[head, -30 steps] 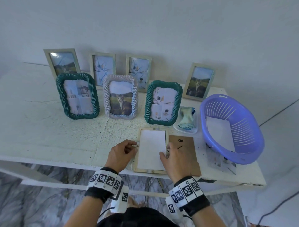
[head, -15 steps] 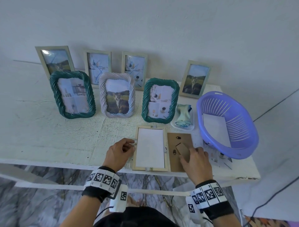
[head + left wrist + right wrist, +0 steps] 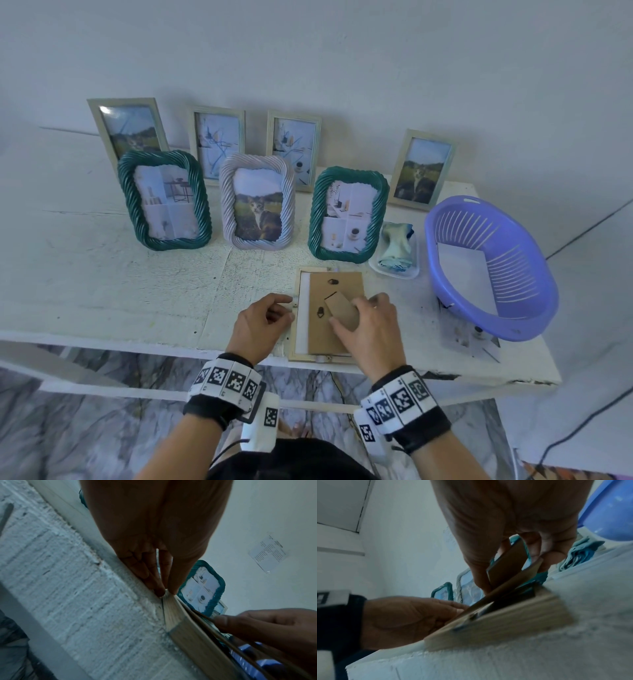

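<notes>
A light wooden photo frame (image 3: 297, 342) lies face down at the table's near edge, with a strip of white insert showing along its left side. My right hand (image 3: 356, 308) holds the brown backing board (image 3: 325, 335) over it, tilted, thumb and fingers pinching the board's stand flap (image 3: 506, 569). The board's left edge is low in the frame and its right side is raised. My left hand (image 3: 290, 307) pinches the frame's left rim with thumb and forefinger; in the left wrist view the fingertips (image 3: 160, 593) meet at the rim.
Two green rope frames (image 3: 164, 200) (image 3: 347, 214) and a lilac one (image 3: 257, 202) stand behind, with several flat frames (image 3: 219, 144) against the wall. A purple basket (image 3: 534, 274) holding white sheets sits right. A clear tray with a teal cloth (image 3: 395, 250) lies beside it.
My right hand left the frame, took the backing board lying to its right and brought it left over the white insert. The left hand stayed on the frame's left rim.
</notes>
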Action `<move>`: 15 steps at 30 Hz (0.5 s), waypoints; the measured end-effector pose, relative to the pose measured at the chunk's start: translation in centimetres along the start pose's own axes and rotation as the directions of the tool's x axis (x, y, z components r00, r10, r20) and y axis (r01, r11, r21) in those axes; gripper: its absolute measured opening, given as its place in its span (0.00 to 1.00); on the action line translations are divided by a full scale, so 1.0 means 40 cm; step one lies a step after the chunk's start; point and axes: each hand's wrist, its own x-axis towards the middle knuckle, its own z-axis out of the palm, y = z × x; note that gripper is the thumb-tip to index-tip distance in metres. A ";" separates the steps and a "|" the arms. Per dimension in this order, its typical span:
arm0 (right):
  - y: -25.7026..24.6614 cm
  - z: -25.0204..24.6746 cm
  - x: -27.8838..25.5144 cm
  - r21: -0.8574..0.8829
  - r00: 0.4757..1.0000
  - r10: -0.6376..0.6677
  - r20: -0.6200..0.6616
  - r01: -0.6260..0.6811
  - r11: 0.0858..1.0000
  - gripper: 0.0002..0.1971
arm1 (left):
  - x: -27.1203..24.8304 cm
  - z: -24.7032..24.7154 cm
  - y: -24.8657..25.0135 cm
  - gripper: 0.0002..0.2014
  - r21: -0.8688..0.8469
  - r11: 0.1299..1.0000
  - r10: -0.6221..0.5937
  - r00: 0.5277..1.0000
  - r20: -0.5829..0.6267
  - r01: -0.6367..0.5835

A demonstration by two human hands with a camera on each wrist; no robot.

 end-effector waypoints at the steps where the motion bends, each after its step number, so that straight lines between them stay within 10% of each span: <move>1: -0.014 0.010 0.001 -0.006 1.000 -0.009 0.005 0.009 1.000 0.25 | 0.000 0.000 -0.001 0.11 0.001 1.000 0.001 1.000 -0.001 -0.001; 8: -0.025 0.046 -0.007 -0.114 0.997 -0.081 -0.010 0.079 0.990 0.25 | 0.005 0.000 -0.004 0.11 -0.019 1.000 0.010 1.000 -0.011 -0.010; 15: 0.113 -0.010 0.056 0.186 0.957 -0.219 0.189 0.184 0.965 0.16 | 0.004 0.006 -0.011 0.12 -0.026 0.999 0.033 0.999 -0.023 -0.033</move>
